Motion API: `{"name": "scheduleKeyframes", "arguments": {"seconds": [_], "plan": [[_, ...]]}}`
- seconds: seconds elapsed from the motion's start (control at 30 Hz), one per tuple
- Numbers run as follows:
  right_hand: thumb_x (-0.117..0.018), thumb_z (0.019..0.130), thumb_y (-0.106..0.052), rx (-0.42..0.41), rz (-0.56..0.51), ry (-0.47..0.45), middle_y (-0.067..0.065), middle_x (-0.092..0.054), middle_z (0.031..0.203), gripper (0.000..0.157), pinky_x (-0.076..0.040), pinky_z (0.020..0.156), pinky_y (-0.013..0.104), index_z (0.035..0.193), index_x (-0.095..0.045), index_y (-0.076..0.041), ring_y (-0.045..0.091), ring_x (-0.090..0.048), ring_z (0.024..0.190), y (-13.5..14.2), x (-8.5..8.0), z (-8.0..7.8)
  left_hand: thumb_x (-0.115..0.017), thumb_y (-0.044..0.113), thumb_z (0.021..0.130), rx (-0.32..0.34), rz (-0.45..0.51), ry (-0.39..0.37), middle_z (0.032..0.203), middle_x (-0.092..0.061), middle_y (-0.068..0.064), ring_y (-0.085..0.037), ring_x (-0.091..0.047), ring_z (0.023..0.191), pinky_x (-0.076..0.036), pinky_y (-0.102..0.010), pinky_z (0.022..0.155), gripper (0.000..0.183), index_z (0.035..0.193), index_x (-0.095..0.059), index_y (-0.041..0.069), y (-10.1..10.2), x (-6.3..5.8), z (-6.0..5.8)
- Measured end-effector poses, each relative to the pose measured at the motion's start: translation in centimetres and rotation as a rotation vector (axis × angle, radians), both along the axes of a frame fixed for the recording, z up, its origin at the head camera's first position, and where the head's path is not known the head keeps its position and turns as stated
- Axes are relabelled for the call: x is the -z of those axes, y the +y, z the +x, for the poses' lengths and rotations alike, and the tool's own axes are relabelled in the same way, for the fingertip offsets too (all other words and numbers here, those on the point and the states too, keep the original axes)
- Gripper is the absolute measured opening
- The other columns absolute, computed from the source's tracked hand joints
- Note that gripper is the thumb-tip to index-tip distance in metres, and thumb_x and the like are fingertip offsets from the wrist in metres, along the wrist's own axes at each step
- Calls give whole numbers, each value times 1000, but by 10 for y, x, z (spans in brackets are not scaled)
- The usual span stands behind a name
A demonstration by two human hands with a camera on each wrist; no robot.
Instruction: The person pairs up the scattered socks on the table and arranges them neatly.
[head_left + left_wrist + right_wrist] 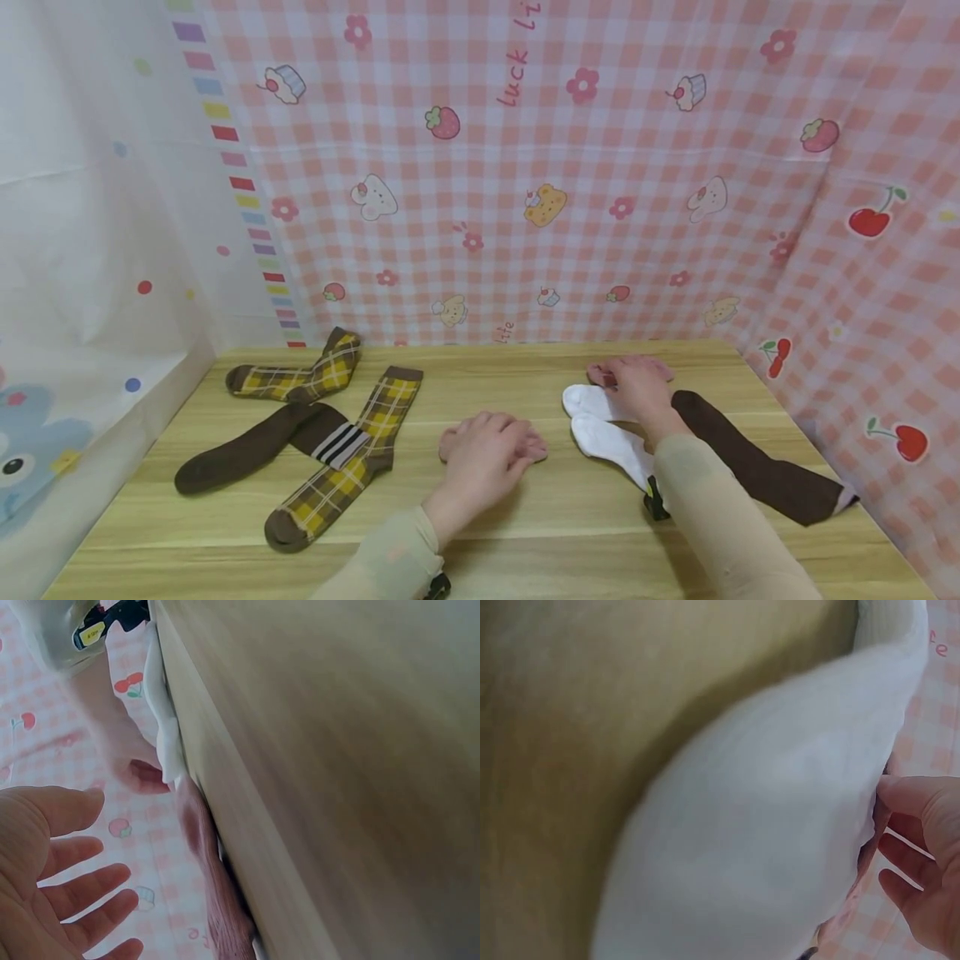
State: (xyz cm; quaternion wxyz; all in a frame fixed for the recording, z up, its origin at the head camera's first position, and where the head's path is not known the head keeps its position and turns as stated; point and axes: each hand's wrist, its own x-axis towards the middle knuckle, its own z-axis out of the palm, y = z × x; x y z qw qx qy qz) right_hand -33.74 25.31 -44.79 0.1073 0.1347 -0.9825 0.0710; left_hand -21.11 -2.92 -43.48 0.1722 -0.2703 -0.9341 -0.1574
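Observation:
My left hand (483, 454) hovers low over a pink sock (538, 447) at the middle of the table, covering most of it. Its fingers (90, 892) are spread and loosely bent in the left wrist view, with nothing between them. Toward the back right, my right hand (637, 387) has its bent fingers on another pink sock (660, 365), partly hidden beneath it. Its thumb and fingers pinch the edge of that sock in the right wrist view, just beyond a white sock (757, 802). Two white socks (611, 442) lie beside the right wrist.
Two yellow-and-brown plaid socks (390, 408) lie on the left, one partly under a dark brown sock (240, 454) with striped cuff. Another dark brown sock (757, 458) lies near the right table edge. Patterned cloth (480, 183) hangs behind the wooden table (525, 567).

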Motion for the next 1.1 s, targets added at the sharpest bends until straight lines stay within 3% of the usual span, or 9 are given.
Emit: {"name": "scheduleKeyframes", "arguments": {"seconds": [0.17,0.4,0.63,0.9,1.1], "plan": [[-69,89,-7,19,0,3,16,-67,117,24,-38,104,54,113,-69,-4,39,-55,117,-2,1,0,-75,33,88,20,2,10,114,-67,-3,-24,-59,108,-44,-46,97,35,118,-68,17,2,1,0],[-67,87,-2,17,-12,61,13,-69,101,10,-42,98,54,95,-71,-6,39,-59,107,-4,2,0,-76,32,87,22,-16,17,115,-67,-4,-24,-59,108,-44,-45,97,38,120,-67,15,3,0,2],[-64,86,2,21,-55,101,15,-71,99,16,-45,93,54,97,-74,-4,39,-62,101,-3,3,-1,-77,32,87,29,-10,23,113,-67,-4,-23,-59,107,-44,-44,97,38,120,-68,16,5,0,2],[-61,93,-2,131,-127,33,15,-72,102,17,-49,83,56,102,-75,-5,40,-65,96,0,-5,-2,-77,31,87,29,-4,31,115,-67,-3,-23,-59,107,-45,-43,96,40,122,-68,15,9,0,2],[-60,97,-8,158,-178,-11,18,-69,106,16,-51,79,56,108,-70,-3,39,-63,97,10,-12,-1,-75,33,88,29,-6,43,116,-67,-2,-22,-59,108,-46,-42,95,39,122,-68,16,13,1,0]]}}
